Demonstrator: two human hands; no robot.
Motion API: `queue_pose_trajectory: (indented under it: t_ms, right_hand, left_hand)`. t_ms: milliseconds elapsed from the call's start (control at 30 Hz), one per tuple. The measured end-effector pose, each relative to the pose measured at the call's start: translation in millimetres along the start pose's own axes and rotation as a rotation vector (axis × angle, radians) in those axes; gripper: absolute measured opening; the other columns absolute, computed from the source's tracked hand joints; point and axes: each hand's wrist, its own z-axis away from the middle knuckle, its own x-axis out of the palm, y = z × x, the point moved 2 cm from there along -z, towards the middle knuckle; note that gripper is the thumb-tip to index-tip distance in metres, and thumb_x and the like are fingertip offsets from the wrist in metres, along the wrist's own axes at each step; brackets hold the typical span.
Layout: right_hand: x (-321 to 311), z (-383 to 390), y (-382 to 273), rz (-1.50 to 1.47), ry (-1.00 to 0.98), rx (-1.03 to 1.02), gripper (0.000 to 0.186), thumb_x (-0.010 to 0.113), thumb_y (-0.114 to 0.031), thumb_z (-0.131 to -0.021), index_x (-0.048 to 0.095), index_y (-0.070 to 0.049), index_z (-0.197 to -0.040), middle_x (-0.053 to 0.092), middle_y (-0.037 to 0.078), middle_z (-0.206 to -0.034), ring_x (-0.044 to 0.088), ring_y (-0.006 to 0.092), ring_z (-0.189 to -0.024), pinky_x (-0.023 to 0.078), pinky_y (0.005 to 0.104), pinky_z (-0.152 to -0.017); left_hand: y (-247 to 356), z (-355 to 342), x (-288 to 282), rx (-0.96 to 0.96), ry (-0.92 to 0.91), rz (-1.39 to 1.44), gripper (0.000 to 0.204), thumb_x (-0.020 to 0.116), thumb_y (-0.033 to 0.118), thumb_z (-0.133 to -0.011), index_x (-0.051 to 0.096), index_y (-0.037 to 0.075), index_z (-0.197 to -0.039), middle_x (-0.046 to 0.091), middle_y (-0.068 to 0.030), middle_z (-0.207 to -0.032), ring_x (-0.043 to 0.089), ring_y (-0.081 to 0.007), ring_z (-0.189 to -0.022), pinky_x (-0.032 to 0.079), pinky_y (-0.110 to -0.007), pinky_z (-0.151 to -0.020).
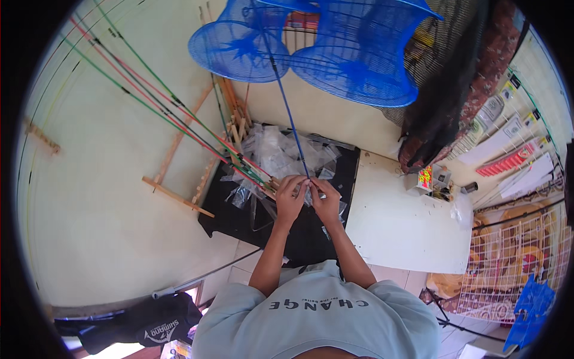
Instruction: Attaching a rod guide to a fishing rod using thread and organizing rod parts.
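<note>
Progress: work is in hand at the near part of a dark blue rod (283, 96). I judge it to be mid-step, since both hands are engaged there and neither has let go. No finished result can be confirmed; the detail between the fingers is too small to tell, so what remains at that spot cannot be stated. Other rods (125, 91) lean at the left, apart from the hands; whether they have been worked on is not shown.

Position: the rod runs from the grip up past the blue nets (353, 69) and out at the top edge. Its near part lies between the fingertips; no length shows below them.

Grip: left hand (289, 200) and right hand (326, 201) are side by side, thumbs and fingers pinched on the rod. Both are over the black surface (218, 220), near the plastic bags (275, 146).
</note>
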Motion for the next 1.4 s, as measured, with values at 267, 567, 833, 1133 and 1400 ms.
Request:
queue_pose_trajectory:
  t_ms: [267, 567, 833, 1133, 1400]
  right_hand:
    - [-44.7, 3.3, -19.9, 0.037, 0.003, -0.088, 0.016, 0.064, 0.000, -0.081, 0.068, 0.000, -0.096, 0.068, 0.012, -0.085, 0.067, 0.0231, -0.072, 0.051, 0.0288, -0.063]
    - [-122.4, 20.4, -22.3, 0.163, 0.099, -0.092, 0.016, 0.068, -0.004, -0.079, 0.072, -0.006, -0.094, 0.069, 0.007, -0.089, 0.054, 0.0250, -0.101, 0.046, 0.0333, -0.081]
    - [-246.6, 39.0, -12.9, 0.290, 0.151, -0.116, 0.012, 0.070, -0.008, -0.078, 0.073, -0.009, -0.090, 0.067, 0.004, -0.085, 0.050, 0.0257, -0.098, 0.044, 0.0350, -0.084]
    - [-375.8, 70.4, 3.5, 0.367, 0.266, -0.024, 0.014, 0.071, -0.009, -0.078, 0.073, -0.010, -0.092, 0.070, 0.002, -0.087, 0.051, 0.0239, -0.101, 0.044, 0.0344, -0.086]
    - [-428.1, 69.6, 17.5, 0.407, 0.368, 0.007, 0.013, 0.072, -0.010, -0.077, 0.072, -0.008, -0.090, 0.069, 0.004, -0.087, 0.052, 0.0243, -0.101, 0.045, 0.0349, -0.085]
  left_hand:
    - [29.2, 12.4, 23.6, 0.121, -0.003, 0.046, 0.015, 0.069, -0.001, -0.079, 0.065, 0.000, -0.093, 0.061, -0.0087, -0.089, 0.059, -0.0174, -0.074, 0.046, -0.027, -0.061]
    - [70.8, 38.4, 76.3, 0.190, -0.034, 0.060, 0.012, 0.070, -0.002, -0.077, 0.068, 0.001, -0.089, 0.063, -0.0071, -0.087, 0.059, -0.0179, -0.075, 0.047, -0.027, -0.061]
    - [128.6, 82.0, 169.1, 0.103, -0.191, 0.156, 0.013, 0.070, 0.002, -0.077, 0.071, 0.004, -0.090, 0.064, -0.0071, -0.084, 0.058, -0.0203, -0.081, 0.050, -0.028, -0.061]
    - [188.3, 137.2, 275.2, 0.110, -0.347, 0.218, 0.013, 0.068, 0.001, -0.080, 0.070, 0.003, -0.092, 0.064, -0.0076, -0.088, 0.060, -0.0174, -0.081, 0.047, -0.027, -0.060]
    - [210.8, 143.0, 330.7, 0.152, -0.455, 0.211, 0.012, 0.068, 0.003, -0.081, 0.070, 0.004, -0.092, 0.064, -0.0073, -0.088, 0.061, -0.0172, -0.080, 0.048, -0.027, -0.061]
